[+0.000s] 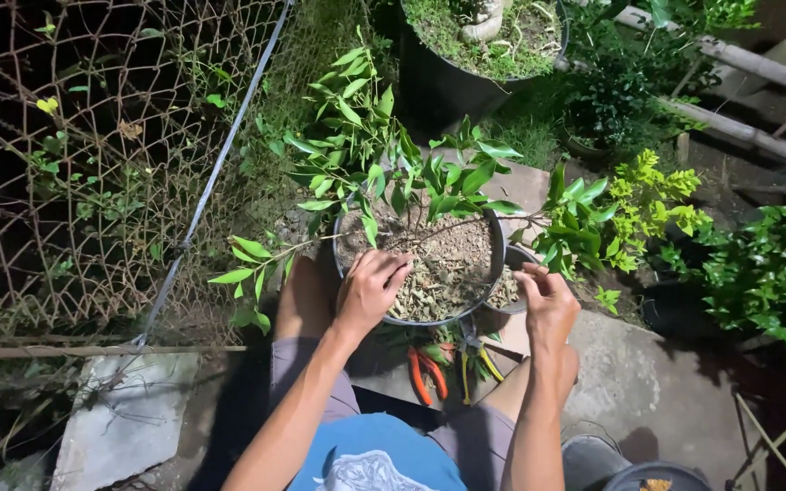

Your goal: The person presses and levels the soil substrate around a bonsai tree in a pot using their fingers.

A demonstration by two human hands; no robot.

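A round dark pot (495,238) with brownish soil and dry leaf litter stands between my knees, and a leafy green plant (384,159) grows from it. My left hand (370,289) rests knuckles-up on the soil at the pot's near left rim, fingers curled down into the litter. My right hand (546,302) hovers at the pot's right side over a small container (511,289) of similar dry mix, fingers pinched together; whether it holds any mix I cannot tell.
Orange-handled pliers (425,373) and yellow-handled snips (479,359) lie on the concrete under the pot. A wire mesh fence (93,164) runs along the left. A bigger black pot (466,55) stands behind, shrubs (766,268) and bamboo poles (748,64) to the right.
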